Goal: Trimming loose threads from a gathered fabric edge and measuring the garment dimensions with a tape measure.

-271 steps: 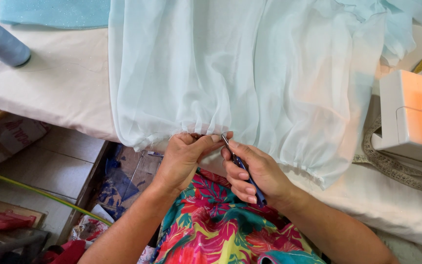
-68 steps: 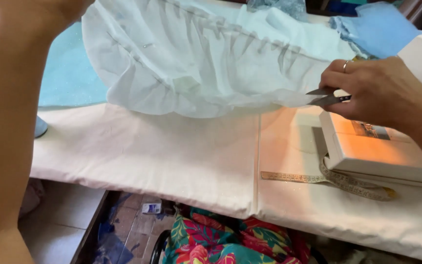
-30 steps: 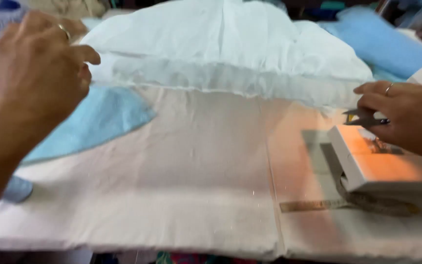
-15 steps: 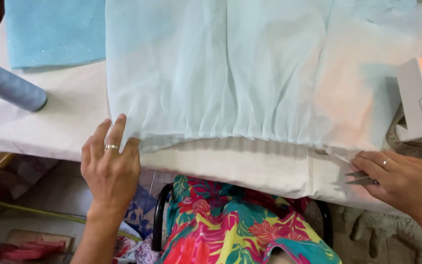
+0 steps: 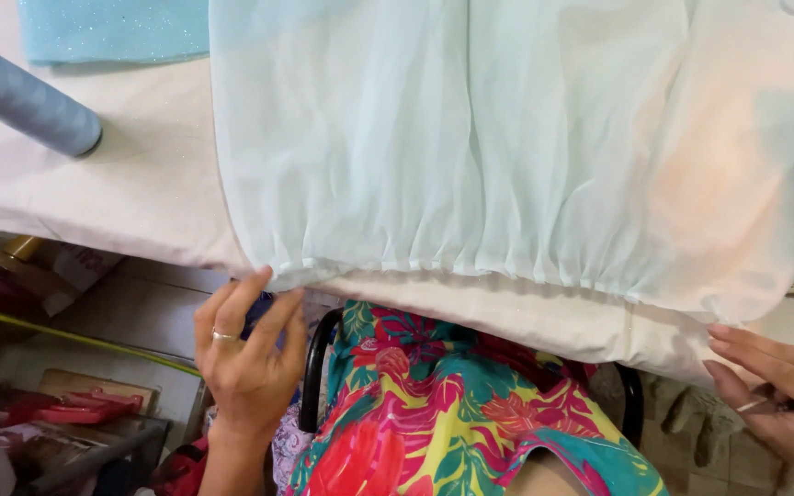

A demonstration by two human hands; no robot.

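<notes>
Pale fabric (image 5: 526, 156) spread on table (image 5: 121, 197), gathered hem along near edge.

Left hand (image 5: 250, 358) lay open, fingertips touching the hem's left corner at the table's near edge. Right hand (image 5: 778, 395) was off the near right corner, fingers loosely curled round a small metal tool (image 5: 754, 404), not touching fabric. Gathers appeared stitched across the whole visible hem; judged mostly done, with checking or trimming perhaps left. Grey roll (image 5: 25, 96) lay at far left.

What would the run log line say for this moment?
left hand: open, fingertips at gathered hem of pale blue fabric | right hand: holding small metal tool, below fabric corner | grey roll on table
</notes>
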